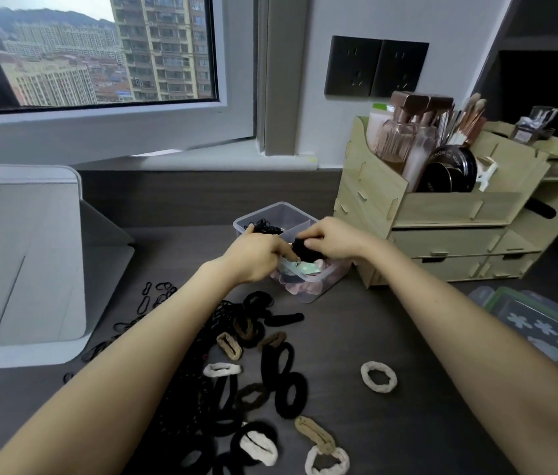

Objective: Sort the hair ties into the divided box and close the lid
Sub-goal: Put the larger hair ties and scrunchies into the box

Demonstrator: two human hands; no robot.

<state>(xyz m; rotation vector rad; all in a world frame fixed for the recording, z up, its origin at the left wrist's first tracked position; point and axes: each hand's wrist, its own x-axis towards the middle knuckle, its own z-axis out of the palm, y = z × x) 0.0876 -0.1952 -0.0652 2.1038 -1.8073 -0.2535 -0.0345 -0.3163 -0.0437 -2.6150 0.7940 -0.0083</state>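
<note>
Hovering over the divided box, both hands meet above its near compartment. On the right hand the fingers are curled round a thick black hair tie, gripping it just above the box. On the left hand the fingers are bent, with the index tip against the same tie. I cannot tell whether it pinches or only touches (the knuckles hide the contact).

The box is clear plastic and sits on the desk near the wooden organizer. Its far-left compartment holds thin black elastics; the near one holds pale pink and green ties.

From my remote seat I log these as unsorted:
- a loose heap of hair ties, black, brown and cream, on the desk between the forearms
- one cream tie lying apart to the right
- thin black loops to the left

Off the box, the lid, green-rimmed with a flower print, lies at the right edge. A white slab stands on the left.
</note>
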